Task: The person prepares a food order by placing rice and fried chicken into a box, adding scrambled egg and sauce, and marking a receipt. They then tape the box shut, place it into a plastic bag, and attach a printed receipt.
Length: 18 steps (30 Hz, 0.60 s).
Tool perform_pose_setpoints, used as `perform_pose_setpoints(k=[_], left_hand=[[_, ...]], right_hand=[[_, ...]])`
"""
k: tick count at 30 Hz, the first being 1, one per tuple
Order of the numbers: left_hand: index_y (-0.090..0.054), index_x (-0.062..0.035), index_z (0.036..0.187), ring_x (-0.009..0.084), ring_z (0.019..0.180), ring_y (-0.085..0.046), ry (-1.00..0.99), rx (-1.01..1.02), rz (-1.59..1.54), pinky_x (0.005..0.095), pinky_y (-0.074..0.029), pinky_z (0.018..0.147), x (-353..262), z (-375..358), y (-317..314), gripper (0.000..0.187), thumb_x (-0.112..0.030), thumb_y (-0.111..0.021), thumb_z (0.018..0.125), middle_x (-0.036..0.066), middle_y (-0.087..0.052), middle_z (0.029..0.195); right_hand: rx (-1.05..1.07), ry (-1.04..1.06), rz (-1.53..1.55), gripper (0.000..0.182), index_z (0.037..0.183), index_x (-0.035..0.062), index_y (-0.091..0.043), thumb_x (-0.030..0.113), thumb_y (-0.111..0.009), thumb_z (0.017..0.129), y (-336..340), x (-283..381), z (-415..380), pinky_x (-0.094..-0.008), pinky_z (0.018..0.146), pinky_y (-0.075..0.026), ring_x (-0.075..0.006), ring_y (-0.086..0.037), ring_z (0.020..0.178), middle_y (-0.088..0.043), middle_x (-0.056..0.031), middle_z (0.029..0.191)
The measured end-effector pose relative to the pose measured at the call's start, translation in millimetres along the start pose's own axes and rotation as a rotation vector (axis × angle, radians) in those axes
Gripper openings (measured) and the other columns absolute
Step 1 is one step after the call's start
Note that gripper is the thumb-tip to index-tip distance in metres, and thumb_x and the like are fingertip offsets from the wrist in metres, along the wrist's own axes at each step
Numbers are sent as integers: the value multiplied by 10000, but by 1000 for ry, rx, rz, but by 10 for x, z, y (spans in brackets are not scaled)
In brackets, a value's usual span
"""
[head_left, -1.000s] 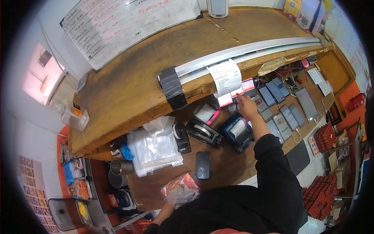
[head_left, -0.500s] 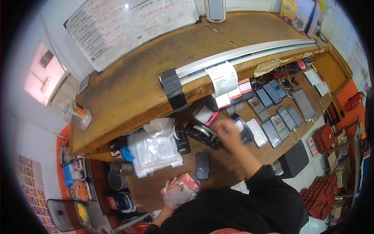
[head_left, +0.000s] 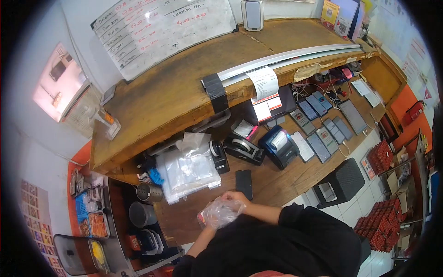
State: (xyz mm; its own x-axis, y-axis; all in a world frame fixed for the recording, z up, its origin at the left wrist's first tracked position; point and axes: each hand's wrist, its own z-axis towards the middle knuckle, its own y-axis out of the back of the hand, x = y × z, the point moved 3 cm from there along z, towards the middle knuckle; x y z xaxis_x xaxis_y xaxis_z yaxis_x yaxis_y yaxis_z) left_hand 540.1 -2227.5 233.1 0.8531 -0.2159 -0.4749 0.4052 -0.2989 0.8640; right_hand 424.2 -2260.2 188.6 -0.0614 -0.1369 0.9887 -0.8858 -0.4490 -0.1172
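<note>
A clear plastic bag (head_left: 222, 215) is between my two hands at the table's near edge, close to my body. Something red shows faintly at its left side, mostly hidden. My right hand (head_left: 238, 200) is closed on the bag's upper right part, fingers pinched together. On the other side, my left hand (head_left: 208, 221) holds the bag from the left, its fingers partly covered by the crinkled plastic. A dark phone (head_left: 243, 183) lies on the table just beyond my right hand. Behind the bag rests a stack of clear plastic bags (head_left: 187, 173).
Tape dispensers (head_left: 243, 150) and a blue-black receipt printer (head_left: 278, 147) stand beneath the raised wooden shelf (head_left: 180, 108). Several phones and a tablet (head_left: 352, 116) lie to the right. A printed receipt (head_left: 264, 83) hangs from the metal rail. A metal cup (head_left: 148, 192) sits at left.
My right hand has come back from beside the receipt printer down to the plastic bag and closed on it. The bag is now gathered up between both hands. The view has shifted slightly.
</note>
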Motion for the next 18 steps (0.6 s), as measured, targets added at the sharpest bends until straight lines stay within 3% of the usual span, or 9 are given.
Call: perform_pose_setpoints(k=[2, 4, 5, 7, 9, 12, 14, 16, 18], left_hand=[[-597, -133, 924, 221, 929, -548, -47, -90, -248, 345, -438, 800, 185, -25, -204, 254, -302, -587, 735, 83, -601, 911], [-592, -148, 956, 227, 936, -544, -93, -176, -497, 354, -433, 805, 111, -44, -101, 292, -313, -599, 715, 89, -596, 936], [-593, -147, 983, 219, 901, -550, -218, -286, -140, 358, -427, 796, 34, -50, -29, 355, -341, -619, 687, 75, -596, 932], [-594, -146, 1009, 211, 865, -556, -341, -386, 214, 362, -421, 787, -303, -49, 234, 417, -369, -638, 659, 60, -596, 929], [-562, -123, 1061, 265, 1026, -493, 134, -175, -124, 389, -377, 879, -383, -51, 336, 416, -347, -584, 711, 140, -551, 1068], [-565, -134, 1061, 304, 1033, -478, -63, -540, 54, 420, -355, 897, 35, -98, -136, 417, -348, -571, 703, 140, -516, 1119], [-575, -136, 1035, 320, 1033, -475, -14, -453, -22, 426, -342, 911, 17, -48, -146, 385, -332, -563, 703, 122, -512, 1119], [-584, -138, 1009, 335, 1033, -472, 40, -362, -104, 432, -328, 924, -29, -54, -156, 355, -316, -555, 704, 104, -508, 1118], [-578, -114, 971, 332, 1018, -478, 176, -414, 298, 404, -322, 935, -28, -163, -11, 296, -267, -522, 724, 84, -516, 1072]], right_hand=[[-37, 28, -207, 176, 826, 36, -574, 118, -667, 700, 93, 254, -48, -248, 687, -451, -117, -562, 768, -585, -54, 810], [-174, 336, -687, 170, 813, 32, -592, 101, -652, 669, 162, 534, -126, -282, 654, -459, -199, -575, 751, -569, -91, 805], [-326, 181, -650, 177, 804, 47, -609, 101, -644, 639, 205, 470, -109, -315, 629, -459, -293, -559, 756, -545, -125, 812], [-399, 137, -509, 181, 804, 51, -614, 124, -655, 644, 132, 401, -131, -338, 656, -452, -283, -563, 751, -566, -130, 795], [-407, 78, -270, 242, 817, 58, -629, 207, -688, 636, -80, 125, -84, -348, 689, -450, -265, -577, 770, -602, -133, 820], [-359, 33, -238, 263, 825, 68, -636, 255, -687, 646, -291, 293, -190, -332, 683, -456, -254, -586, 743, -611, -123, 800], [-473, -153, -385, 260, 807, 65, -631, 281, -659, 664, -270, -77, -149, -339, 641, -455, -262, -572, 664, -604, -106, 718], [-620, 347, -500, 260, 777, 55, -618, 296, -634, 679, -324, -494, -125, -343, 616, -442, -260, -558, 635, -589, -110, 673], [-499, 274, -347, 243, 784, 59, -608, 284, -623, 693, -279, -556, -90, -339, 618, -436, -253, -552, 657, -584, -120, 707]])
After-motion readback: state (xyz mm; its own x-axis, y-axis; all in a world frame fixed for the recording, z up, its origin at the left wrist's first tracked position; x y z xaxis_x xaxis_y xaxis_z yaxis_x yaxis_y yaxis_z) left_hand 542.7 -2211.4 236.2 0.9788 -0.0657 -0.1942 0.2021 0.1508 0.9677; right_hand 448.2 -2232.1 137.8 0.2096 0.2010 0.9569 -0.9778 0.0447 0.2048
